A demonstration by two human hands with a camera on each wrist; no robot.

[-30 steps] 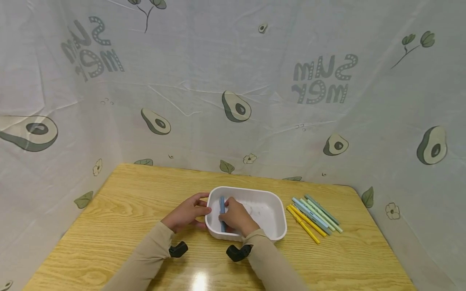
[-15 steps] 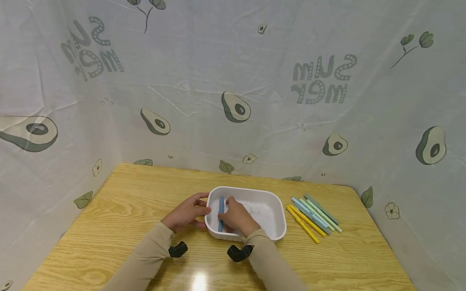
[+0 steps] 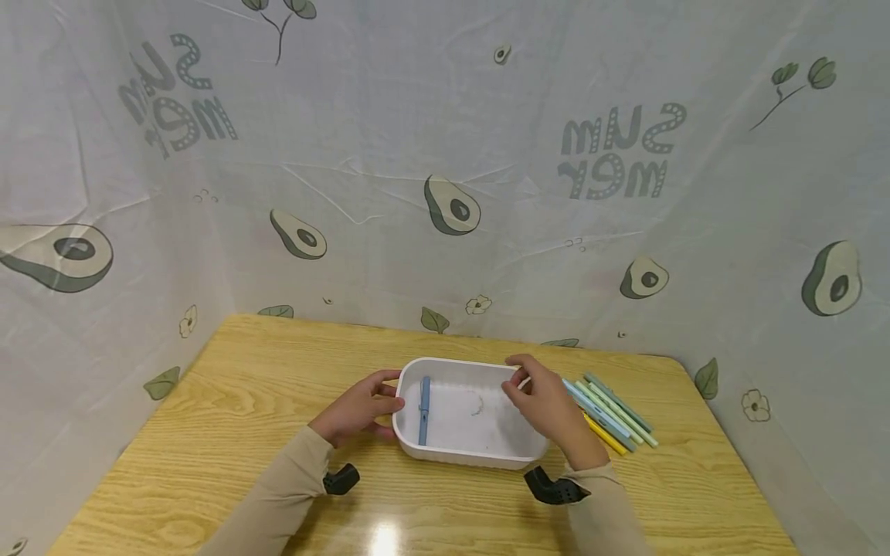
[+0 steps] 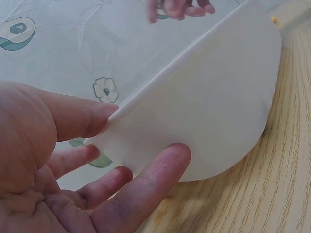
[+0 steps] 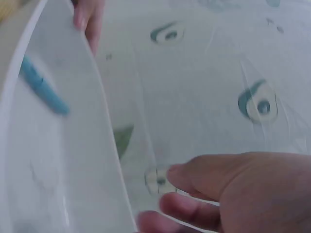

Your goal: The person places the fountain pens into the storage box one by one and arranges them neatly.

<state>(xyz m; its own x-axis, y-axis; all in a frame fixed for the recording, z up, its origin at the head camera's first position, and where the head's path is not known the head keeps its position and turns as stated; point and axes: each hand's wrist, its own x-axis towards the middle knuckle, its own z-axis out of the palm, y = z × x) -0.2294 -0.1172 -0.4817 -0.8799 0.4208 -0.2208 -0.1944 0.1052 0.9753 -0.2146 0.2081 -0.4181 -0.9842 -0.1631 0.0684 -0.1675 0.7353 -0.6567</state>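
head view: the right hand (image 3: 545,403), holding nothing, is at the right end of the white box (image 3: 466,458); a low sweep could knock the rim or scatter the pens (image 3: 603,415). the blue pen (image 3: 424,409) lies just inside from the left hand (image 3: 358,405).

left wrist: that hand pinches the rim, seemingly lightly; the box might slip.

right wrist: the blue pen sits well apart from the fingers.

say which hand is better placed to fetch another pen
Probably the right hand: it looks empty, near the loose pens at the right end of the white tray, while the left hand holds the opposite end.
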